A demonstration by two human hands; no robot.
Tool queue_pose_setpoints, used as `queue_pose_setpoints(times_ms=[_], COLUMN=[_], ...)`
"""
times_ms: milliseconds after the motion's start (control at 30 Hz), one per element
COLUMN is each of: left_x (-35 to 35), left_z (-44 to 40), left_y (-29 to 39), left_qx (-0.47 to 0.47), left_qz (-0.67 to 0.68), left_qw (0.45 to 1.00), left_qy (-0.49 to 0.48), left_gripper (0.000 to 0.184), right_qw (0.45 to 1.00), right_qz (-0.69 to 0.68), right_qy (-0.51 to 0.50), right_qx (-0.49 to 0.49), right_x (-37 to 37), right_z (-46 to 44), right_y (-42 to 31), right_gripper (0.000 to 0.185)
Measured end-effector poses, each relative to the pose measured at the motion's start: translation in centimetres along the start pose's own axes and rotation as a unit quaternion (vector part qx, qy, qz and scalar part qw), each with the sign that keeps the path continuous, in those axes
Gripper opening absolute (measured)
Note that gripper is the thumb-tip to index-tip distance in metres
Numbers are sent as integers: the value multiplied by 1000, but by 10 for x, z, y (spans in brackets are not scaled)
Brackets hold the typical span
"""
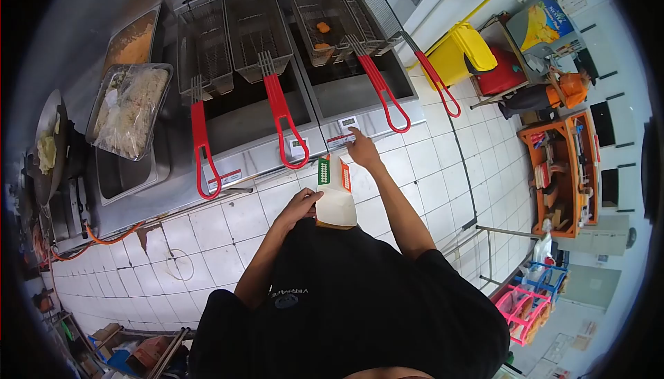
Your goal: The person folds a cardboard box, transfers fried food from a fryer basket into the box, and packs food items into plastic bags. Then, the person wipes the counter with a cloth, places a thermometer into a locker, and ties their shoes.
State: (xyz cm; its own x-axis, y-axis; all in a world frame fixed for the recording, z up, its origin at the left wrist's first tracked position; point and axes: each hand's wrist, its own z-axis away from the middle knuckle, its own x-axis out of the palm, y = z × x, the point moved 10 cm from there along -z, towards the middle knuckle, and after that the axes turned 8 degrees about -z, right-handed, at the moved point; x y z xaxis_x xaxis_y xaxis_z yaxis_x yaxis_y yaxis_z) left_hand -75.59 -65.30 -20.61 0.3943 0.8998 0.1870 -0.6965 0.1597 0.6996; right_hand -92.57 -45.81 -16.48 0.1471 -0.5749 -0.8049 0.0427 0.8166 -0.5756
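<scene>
Your left hand [299,206] has its fingers clamped on a white paper box with green and orange printed panels [337,202], before your torso; its long axis runs toward the steel fryer [259,158], printed end foremost. Your right hand [362,148] extends its index finger, apart from the others, at a small white display [347,122]. A wire basket [311,5] contains two orange-brown pieces [323,27]; red handles [277,106] jut nearby.

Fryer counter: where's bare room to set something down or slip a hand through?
The metal pan looks bare where the wrapped tray ends. A hand might pass between the leftmost red handle and the next. Crowded: the timer where the right hand reaches, and the baskets.
</scene>
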Motion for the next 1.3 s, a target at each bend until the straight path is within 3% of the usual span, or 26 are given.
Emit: queue_pose_setpoints(times_ms=[67, 100, 167, 233, 267, 300, 367, 400, 433, 500, 533, 700, 800, 933, 1000, 1100, 1167, 1233, 1300], left_x=[-3, -5, -4, -2, 0, 1, 5, 8, 9, 8, 8, 8, 6, 2, 0, -2, -5, -9, -13], left_z=[0, 0, 3, 2, 1, -1, -5, -5, -4, -10, -13, -12, -13, -18, -15, -13, -15, -11, -10], left_y=[-3, -5, -3, -2, -3, -4, -3, 1, 4, 2, 1, 6, 2, -12, -8, 3, 4, 5, 2], left_qx=[-5, -11, -18, -21, -22, -23, -24, -24, -23, -13, -9, -4, -5, -22, -26, -21, -17, -7, -24], left_qz=[-1, 0, 9, 18, 24, 28, 10, 10, 9, -12, -6, 16, 34, 55, 56, 66, 63, 66, 63], left_qw=[1000, 1000, 1000, 1000, 999, 999, 1000, 1000, 1000, 1000, 1000, 1000, 999, 998, 998, 997, 997, 997, 997], left_qy=[9, 16, 13, 12, 9, 7, 1, -1, -2, 9, 13, 21, 21, 29, 34, 30, 27, 29, 41], left_gripper=[44, 45, 43, 41, 42, 44, 46, 48, 49, 51, 52, 55, 54, 52, 52, 54, 55, 55, 54], right_qw=[940, 883, 776, 672, 660, 660, 711, 729, 729, 671, 705, 745, 812, 815, 778, 772, 773, 818, 815], right_qz=[-333, -430, -603, -718, -720, -721, -670, -656, -658, -680, -659, -635, -558, -564, -615, -622, -619, -559, -562], right_qy=[-41, -53, -48, -137, -183, -181, -200, -158, -158, -264, -222, -186, -158, -126, -128, -130, -136, -135, -138], right_qx=[57, 181, 177, 123, 113, 110, 69, 111, 107, 129, 139, 84, 61, 38, 22, 20, 29, 1, 21], right_x=[3, -14, -28, -77, -103, -121, -146, -156, -154, -135, -136, -169, -179, -177, -155, -133, -125, -116, -115], right_z=[-8, 1, -22, -34, -34, -38, -43, -40, -49, -55, -60, -59, -44, -6, 1, 7, 8, 11, 11], right_y=[21, 14, 25, -23, -61, -79, -118, -134, -130, -146, -136, -169, -161, -154, -145, -134, -129, -128, -128], right_gripper=[37, 32, 48, 64, 62, 62, 50, 37, 37, 26, 20, 22, 26, 31, 32, 33, 33, 33, 33])
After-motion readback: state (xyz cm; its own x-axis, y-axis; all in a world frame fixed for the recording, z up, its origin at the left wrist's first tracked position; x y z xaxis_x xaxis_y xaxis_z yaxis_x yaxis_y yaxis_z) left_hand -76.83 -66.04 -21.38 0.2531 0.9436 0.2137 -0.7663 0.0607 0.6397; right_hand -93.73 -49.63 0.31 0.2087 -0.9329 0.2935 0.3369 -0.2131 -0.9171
